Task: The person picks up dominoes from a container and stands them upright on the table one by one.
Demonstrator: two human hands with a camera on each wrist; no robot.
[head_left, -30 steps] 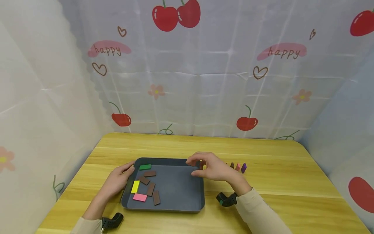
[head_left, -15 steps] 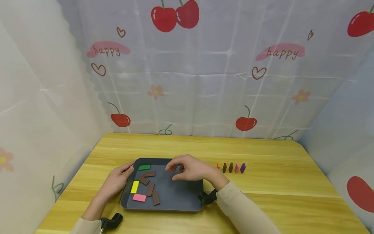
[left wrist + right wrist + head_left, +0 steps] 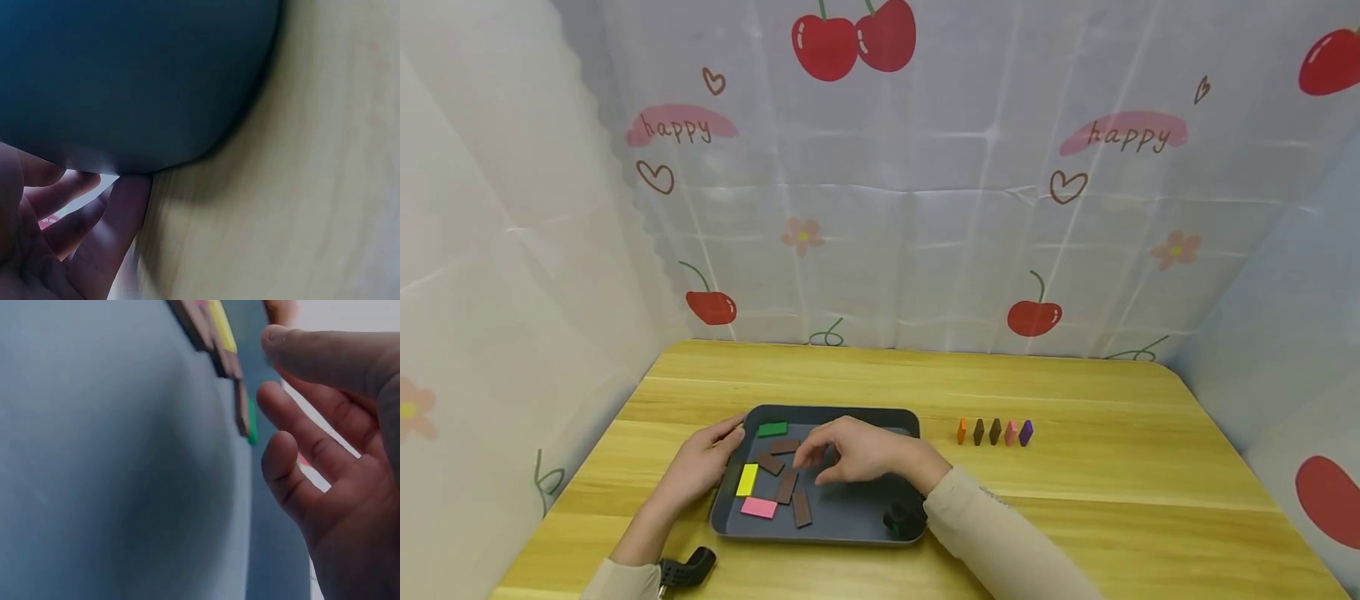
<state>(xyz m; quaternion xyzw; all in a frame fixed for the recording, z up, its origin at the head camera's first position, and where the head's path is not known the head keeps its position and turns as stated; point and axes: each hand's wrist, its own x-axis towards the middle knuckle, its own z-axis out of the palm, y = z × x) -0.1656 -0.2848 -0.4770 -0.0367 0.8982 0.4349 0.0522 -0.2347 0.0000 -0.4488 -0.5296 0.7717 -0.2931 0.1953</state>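
Observation:
A dark grey baking tray lies on the table, with flat domino-like blocks in its left half. My left hand grips the tray's left side, thumb at the rim; the left wrist view has its fingers against the outer wall. Over the tray's middle hovers my right hand, fingers loosely bent and holding nothing. Its fingertips are close over the brown blocks, several of which lie scattered there. Around them are a green block, a yellow block and a pink block.
Right of the tray, a row of blocks stands on edge: an orange block, two dark brown blocks, a pink standing block and a purple block. A cherry-printed curtain borders the wooden table.
My right hand has moved left from the tray's right rim to over the brown blocks, bringing the whole standing row into sight. My left hand and the tray stay put.

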